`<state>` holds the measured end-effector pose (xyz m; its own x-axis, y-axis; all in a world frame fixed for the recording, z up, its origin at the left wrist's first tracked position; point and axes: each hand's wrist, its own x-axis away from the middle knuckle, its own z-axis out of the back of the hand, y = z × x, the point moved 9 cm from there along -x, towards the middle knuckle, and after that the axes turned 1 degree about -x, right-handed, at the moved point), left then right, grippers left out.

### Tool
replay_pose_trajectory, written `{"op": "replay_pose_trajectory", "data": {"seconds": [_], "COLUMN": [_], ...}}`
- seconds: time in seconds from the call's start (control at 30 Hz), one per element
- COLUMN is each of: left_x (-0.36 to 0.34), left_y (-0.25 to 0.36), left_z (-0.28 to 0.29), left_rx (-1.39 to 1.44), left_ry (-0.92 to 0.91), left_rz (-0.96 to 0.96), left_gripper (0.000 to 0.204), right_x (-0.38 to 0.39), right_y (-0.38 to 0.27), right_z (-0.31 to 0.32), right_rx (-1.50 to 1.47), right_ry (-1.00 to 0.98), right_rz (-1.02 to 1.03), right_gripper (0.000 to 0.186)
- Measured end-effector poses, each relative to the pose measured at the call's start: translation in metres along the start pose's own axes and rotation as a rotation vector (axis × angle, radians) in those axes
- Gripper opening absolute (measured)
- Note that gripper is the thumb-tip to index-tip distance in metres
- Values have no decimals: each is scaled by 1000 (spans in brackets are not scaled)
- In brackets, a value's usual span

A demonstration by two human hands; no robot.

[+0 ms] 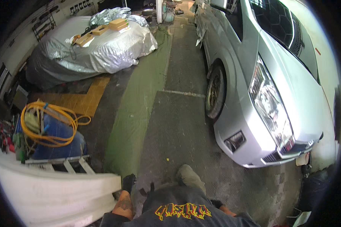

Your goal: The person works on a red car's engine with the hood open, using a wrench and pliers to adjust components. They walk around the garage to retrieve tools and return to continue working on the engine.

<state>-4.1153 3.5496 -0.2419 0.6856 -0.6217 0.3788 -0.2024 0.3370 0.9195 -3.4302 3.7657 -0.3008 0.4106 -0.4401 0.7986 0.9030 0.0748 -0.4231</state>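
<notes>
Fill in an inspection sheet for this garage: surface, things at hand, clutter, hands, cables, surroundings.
Surface: dark floor with a green strip and a yellow patch.
Things at hand: white panel, lower left, nearest the left hand.
Clutter: brown boxes on a silver cover; ladder-like frame beyond the panel.
Hands: left at the panel's end, contact unclear; right hand beside the body, partly hidden; neither grip can be told.
Cables: orange coil, hose or cable unclear, over a blue object.
Surroundings: silver vehicle at right; the cover drapes something large, upper left.
</notes>
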Motion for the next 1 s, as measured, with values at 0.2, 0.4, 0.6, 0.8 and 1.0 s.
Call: {"op": "replay_pose_trajectory", "data": {"seconds": [0.2, 0.4, 0.6, 0.8, 1.0], "left_x": [-262, -357, -466, -705, -1044], "left_y": [128, 152, 171, 298, 489], "left_z": [-51, -149, -195, -262, -327], "left_rx": [-845, 68, 28, -1283, -951], "left_ry": [16, 185, 224, -178, -14], "left_rz": [-148, 538, 681, -37, -380], "left_gripper": [24, 25, 31, 27, 27], "right_x": [-150, -356, -572, -697, -715], "right_y": [-122, -250, -485, -559, -527], "right_z": [160, 491, 850, 963, 936], "right_rx": [-543, -233, -832, -852, -728], "right_ry": [11, 232, 461, 445, 152], "right_rz": [-343, -68, 244, 258, -313], "right_gripper": [27, 28, 23, 28, 31]}}
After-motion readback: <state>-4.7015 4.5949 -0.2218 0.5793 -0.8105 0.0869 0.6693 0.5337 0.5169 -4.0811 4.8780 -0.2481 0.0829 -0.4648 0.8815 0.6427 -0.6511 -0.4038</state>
